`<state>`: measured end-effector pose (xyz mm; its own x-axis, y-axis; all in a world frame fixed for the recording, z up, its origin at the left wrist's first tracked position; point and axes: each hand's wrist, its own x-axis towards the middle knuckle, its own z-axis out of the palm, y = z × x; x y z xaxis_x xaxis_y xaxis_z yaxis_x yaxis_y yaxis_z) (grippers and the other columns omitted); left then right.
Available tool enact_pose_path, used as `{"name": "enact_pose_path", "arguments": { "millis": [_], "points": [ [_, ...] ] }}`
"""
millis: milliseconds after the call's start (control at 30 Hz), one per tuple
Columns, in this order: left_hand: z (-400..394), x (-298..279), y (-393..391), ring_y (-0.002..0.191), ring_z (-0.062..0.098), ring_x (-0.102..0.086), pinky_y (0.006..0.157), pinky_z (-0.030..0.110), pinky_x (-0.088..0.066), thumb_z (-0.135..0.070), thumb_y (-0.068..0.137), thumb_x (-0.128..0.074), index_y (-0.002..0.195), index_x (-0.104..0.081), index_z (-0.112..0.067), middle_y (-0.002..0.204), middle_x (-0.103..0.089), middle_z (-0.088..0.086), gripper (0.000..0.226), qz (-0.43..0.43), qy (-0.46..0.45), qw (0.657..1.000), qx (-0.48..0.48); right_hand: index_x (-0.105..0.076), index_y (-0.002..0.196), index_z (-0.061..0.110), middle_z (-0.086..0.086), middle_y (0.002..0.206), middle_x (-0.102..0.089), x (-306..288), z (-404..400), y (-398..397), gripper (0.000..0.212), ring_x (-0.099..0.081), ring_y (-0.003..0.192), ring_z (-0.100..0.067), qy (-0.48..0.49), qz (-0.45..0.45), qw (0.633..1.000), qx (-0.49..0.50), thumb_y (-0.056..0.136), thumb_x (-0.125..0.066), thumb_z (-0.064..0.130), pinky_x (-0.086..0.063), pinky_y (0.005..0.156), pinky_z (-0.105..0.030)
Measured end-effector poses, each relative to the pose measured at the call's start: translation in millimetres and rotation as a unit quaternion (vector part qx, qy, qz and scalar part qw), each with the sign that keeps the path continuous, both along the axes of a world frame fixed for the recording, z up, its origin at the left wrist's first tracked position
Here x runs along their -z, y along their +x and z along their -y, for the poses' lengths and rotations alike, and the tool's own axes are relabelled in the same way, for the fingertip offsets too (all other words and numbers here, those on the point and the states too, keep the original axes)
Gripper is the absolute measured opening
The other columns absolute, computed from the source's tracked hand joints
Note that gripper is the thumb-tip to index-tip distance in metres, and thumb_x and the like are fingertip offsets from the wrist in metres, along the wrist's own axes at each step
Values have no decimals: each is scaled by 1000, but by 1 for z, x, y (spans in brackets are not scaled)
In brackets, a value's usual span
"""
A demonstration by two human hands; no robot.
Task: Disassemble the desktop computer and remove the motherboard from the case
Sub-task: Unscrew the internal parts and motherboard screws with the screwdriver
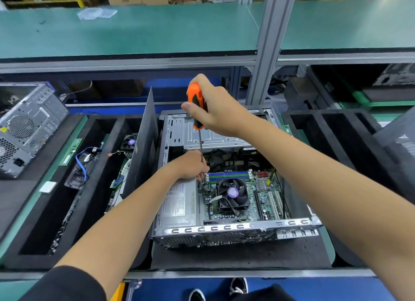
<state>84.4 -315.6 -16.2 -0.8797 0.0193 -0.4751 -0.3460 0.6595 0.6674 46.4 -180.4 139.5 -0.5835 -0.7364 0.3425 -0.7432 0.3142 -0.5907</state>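
Two computer cases share your bench. At the far left a closed grey tower (29, 129) sits tilted, its rear fan grille facing you. Just right of it, a black foam tray (67, 210) holds loose parts: a blue cable (82, 163), a small fan and a green circuit board partly hidden by the tray wall. A dark side panel (143, 147) stands upright between that tray and the open case (224, 231), which lies on its side in the middle of the bench.

Your left hand (190, 165) reaches into the case over the silver power supply (179, 204), its fingers curled around the thin shaft of the screwdriver (197, 107) near the tip. Your right hand (215, 107) grips the orange and black handle from above, holding the tool nearly upright.

Right of the shaft, the motherboard (262, 195) still lies flat in the bottom of the case, with its black CPU fan (233, 194) near the middle and blue memory slots at its far edge. Beyond them a metal drive cage (202, 132) spans the far end. Another black foam tray (325, 138) sits at the right.
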Motion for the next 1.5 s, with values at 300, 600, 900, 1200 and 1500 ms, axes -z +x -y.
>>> {"name": "enact_pose_path", "arguments": {
  "millis": [300, 600, 900, 1200, 1500],
  "points": [
    [0, 0, 0, 66, 16, -71, 72, 27, -56, -18, 94, -54, 92, -65, 3, 72, -72, 5, 24, -23, -14, 1000, 13, -39, 118, 11, -1, 65, -53, 0, 1, 1, 31, -58, 59, -20, -2, -9, 1000, -5, 99, -51, 33, -42, 50, -17],
    [1, 2, 0, 65, 15, -71, 79, 35, -57, -20, 95, -55, 97, -59, -1, 73, -72, 5, 20, -18, -14, 1000, 11, -36, 111, 17, -1, 68, -52, -5, -2, 2, 27, -55, 58, -18, 23, -3, 1000, -13, 98, -53, 34, -50, 54, -27],
    [0, 0, 1, 63, 15, -70, 76, 34, -57, -19, 95, -55, 91, -62, 0, 72, -71, 7, 21, -32, -19, 999, 15, -41, 109, 13, 0, 66, -52, -7, -3, -1, 29, -53, 57, -18, 20, -13, 1000, 2, 97, -55, 35, -49, 57, -36],
    [0, -1, 3, 64, 15, -71, 81, 37, -57, -21, 95, -54, 92, -62, 0, 74, -72, 6, 22, -31, -24, 999, 26, -40, 108, 15, 0, 64, -49, -6, -2, -2, 29, -50, 54, -18, 23, -16, 1000, 3, 96, -55, 37, -49, 54, -35],
    [0, -3, 3, 67, 16, -71, 81, 37, -56, -21, 95, -55, 96, -60, -1, 74, -72, 5, 21, -20, -27, 999, 31, -39, 110, 13, -13, 77, -63, -8, -4, 0, 30, -64, 66, -28, 42, 7, 999, -6, 97, -55, 36, -55, 63, -48]
  ]
}}
